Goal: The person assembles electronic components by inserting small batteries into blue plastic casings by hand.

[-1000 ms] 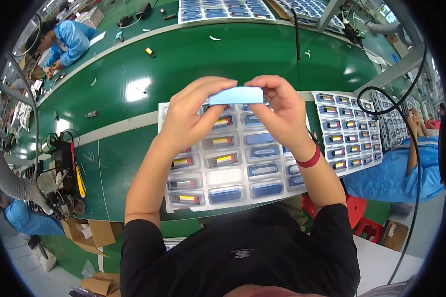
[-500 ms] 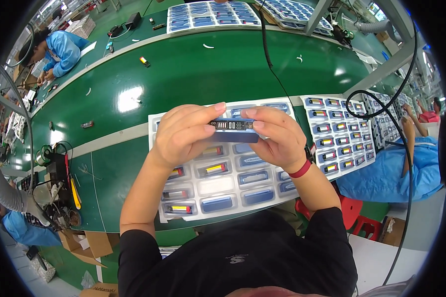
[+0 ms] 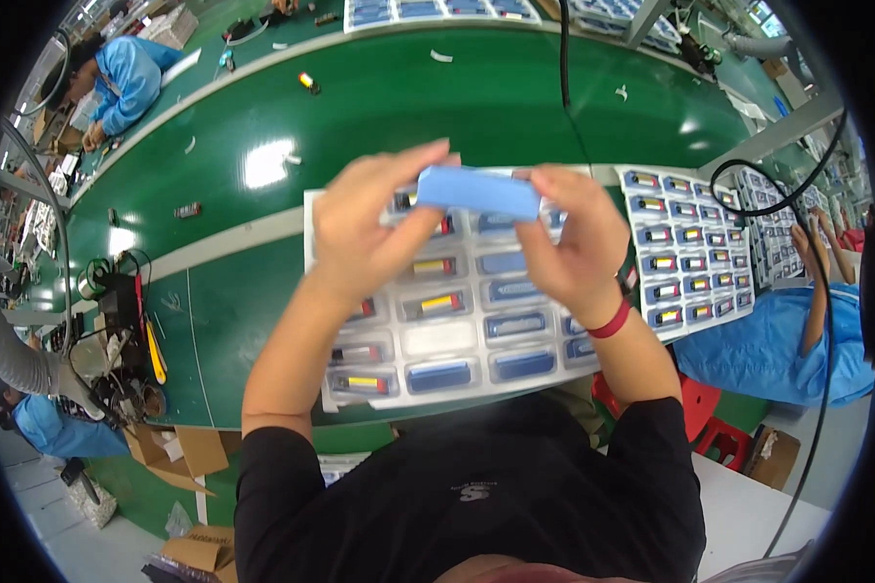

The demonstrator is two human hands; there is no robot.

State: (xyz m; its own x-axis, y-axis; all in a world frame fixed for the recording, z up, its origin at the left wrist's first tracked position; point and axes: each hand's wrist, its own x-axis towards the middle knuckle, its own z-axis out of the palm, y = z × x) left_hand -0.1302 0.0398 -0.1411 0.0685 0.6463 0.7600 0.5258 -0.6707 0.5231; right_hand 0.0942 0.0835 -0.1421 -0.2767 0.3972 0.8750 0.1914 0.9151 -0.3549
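Blue block [image 3: 478, 190], one, two hands.

I wear a black top with sleeves pushed up toward my elbows, so both forearms are bare below the cuffs. A small pale emblem sits on the chest of the black fabric, well back from my fingers. Just behind my right hand [image 3: 576, 243], a red band circles the wrist. My left hand [image 3: 365, 228] has no ring, band or glove on it, and its wrist is bare too. My fingers [image 3: 403, 170] are uncovered, with short nails.
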